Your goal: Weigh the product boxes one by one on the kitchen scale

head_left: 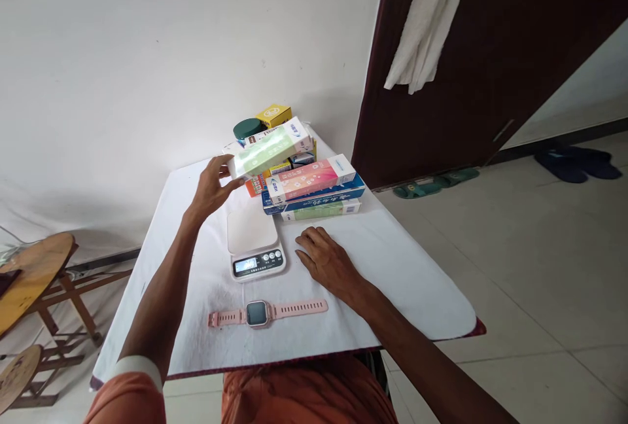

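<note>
My left hand (216, 183) grips the left end of a long green-and-white box (269, 148), tilted up to the right in front of other boxes. Below it sits a white digital kitchen scale (252, 231) with a lit display and a bare platform. My right hand (326, 259) rests on the table to the right of the scale, fingers loosely curled and holding nothing I can see. Just beyond it lies a stack: a pink box (313, 179) on top, a blue box (316, 196) under it, another green-and-white box (324, 211) at the bottom.
A pink-strapped smartwatch (257, 313) lies near the front edge of the white-covered table (407, 273). At the back stand a green-lidded jar (246, 127) and a yellow box (273, 115). Wooden stools (36, 273) are at left; slippers (436, 183) lie by the door.
</note>
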Tool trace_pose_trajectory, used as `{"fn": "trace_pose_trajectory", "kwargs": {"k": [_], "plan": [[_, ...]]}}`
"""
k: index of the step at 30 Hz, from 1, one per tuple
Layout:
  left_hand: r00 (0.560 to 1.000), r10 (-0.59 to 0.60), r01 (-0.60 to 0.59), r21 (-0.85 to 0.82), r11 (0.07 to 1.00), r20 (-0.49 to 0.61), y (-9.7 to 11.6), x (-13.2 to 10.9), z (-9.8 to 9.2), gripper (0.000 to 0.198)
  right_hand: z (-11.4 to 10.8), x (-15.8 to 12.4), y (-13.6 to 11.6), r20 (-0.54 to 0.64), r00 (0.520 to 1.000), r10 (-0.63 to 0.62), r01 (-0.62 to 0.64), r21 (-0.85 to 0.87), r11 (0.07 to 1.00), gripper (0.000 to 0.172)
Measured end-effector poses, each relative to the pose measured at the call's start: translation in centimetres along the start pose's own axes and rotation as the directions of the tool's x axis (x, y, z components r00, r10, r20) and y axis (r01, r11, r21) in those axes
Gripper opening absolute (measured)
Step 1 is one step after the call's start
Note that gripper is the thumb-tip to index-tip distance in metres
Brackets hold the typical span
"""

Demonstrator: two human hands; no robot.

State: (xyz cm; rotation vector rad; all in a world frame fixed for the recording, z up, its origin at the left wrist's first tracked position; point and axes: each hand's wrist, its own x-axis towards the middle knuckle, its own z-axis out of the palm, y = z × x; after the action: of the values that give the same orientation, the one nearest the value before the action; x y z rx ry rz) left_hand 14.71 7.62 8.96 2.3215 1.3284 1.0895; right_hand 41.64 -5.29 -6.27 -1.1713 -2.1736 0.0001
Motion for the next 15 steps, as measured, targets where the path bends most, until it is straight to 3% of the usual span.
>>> {"fn": "trace_pose_trajectory", "kwargs": {"k": [5, 8, 12, 15], "plan": [[0.973, -0.228, 0.23, -0.114, 0.967, 0.025, 0.2, -7.1, -5.0, 0.063, 0.0, -0.1, 0.1, -0.017, 1.0, -0.005, 0.005, 0.023, 1.0, 0.012], [0.933, -0.346, 0.355, -0.098, 0.93, 0.099, -0.4, -11.8, -6.7, 0.067, 0.1, -0.1, 0.2, -0.01, 1.0, -0.004, 0.004, 0.044, 0.999, 0.012], [0.897, -0.386, 0.405, -0.05, 0.913, 0.214, -0.9, -16.1, -6.4, 0.057, 0.2, -0.1, 0.4, 0.006, 1.0, 0.004, -0.004, 0.083, 0.997, 0.014], [0.886, -0.366, 0.397, -0.056, 0.916, 0.285, -1.2, -17.0, -5.3, 0.051, 0.2, -0.2, 0.5, 0.007, 1.0, 0.013, -0.014, 0.097, 0.995, 0.013]]}}
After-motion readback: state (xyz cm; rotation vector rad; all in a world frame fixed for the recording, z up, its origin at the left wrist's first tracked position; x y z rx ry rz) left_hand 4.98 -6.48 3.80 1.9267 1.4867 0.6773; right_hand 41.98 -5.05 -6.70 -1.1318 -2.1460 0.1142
